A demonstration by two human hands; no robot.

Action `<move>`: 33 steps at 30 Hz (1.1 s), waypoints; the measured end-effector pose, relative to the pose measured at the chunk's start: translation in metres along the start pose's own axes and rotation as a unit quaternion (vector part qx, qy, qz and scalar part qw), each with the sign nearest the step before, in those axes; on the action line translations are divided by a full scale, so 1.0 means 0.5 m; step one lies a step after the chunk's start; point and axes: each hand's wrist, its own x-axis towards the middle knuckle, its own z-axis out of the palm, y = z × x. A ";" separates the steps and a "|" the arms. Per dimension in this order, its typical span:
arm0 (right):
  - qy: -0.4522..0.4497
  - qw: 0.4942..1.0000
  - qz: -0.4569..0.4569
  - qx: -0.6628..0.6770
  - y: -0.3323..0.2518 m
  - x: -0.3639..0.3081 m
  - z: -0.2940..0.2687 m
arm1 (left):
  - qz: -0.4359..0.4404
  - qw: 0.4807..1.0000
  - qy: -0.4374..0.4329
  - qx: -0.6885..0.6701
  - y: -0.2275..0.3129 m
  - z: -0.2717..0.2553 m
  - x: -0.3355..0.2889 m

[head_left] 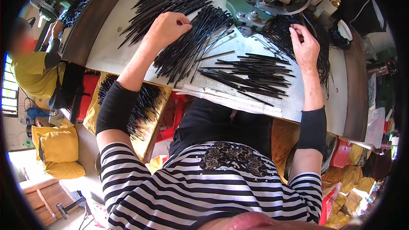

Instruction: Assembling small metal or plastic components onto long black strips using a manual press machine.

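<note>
My left hand [167, 30] is over the heaps of thin black strips on the left of the table, its fingers curled in toward the thumb. Under and beside it lie a far bundle of black strips [170, 1] and a nearer bundle of strips [185, 44]. My right hand [306, 49] is at a tangle of fine black strands [283, 32], thumb and fingertips pinched together. What either hand holds, if anything, is too small to make out. Between my hands a green machine [236, 6] stands at the back, with a loose row of black strips [251, 76] in front.
A white folded strip [230, 100] lines the table's front edge. Below on the left, a yellow sack [147, 132] carries more black strips. A white cup [344, 30] stands at the right. Another person [34, 68] works at a bench on the far left.
</note>
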 end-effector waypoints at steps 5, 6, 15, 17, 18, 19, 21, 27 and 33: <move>-0.011 0.998 -0.030 0.051 -0.031 -0.007 0.002 | 0.021 0.998 -0.036 -0.045 0.026 0.013 -0.008; -0.016 0.998 -0.027 0.061 -0.040 -0.010 0.000 | 0.020 0.996 -0.051 -0.075 0.035 0.012 -0.013; -0.212 0.916 0.201 0.273 -0.102 -0.012 -0.005 | -0.001 0.963 -0.128 -0.237 0.058 0.000 0.066; -0.256 0.887 0.218 0.317 -0.139 -0.006 0.005 | 0.015 0.935 -0.164 -0.315 0.084 0.012 0.086; -0.273 0.870 0.228 0.343 -0.152 -0.001 0.008 | 0.023 0.932 -0.169 -0.319 0.094 0.024 0.101; -0.295 0.860 0.229 0.348 -0.160 0.006 0.011 | 0.015 0.920 -0.192 -0.341 0.106 0.035 0.111; -0.331 0.845 0.230 0.352 -0.162 0.015 0.022 | 0.003 0.899 -0.218 -0.380 0.122 0.052 0.126; -0.322 0.851 0.234 0.343 -0.139 0.017 0.033 | -0.011 0.883 -0.233 -0.408 0.150 0.074 0.139; -0.312 0.857 0.227 0.342 -0.120 0.018 0.040 | -0.020 0.873 -0.229 -0.430 0.157 0.087 0.145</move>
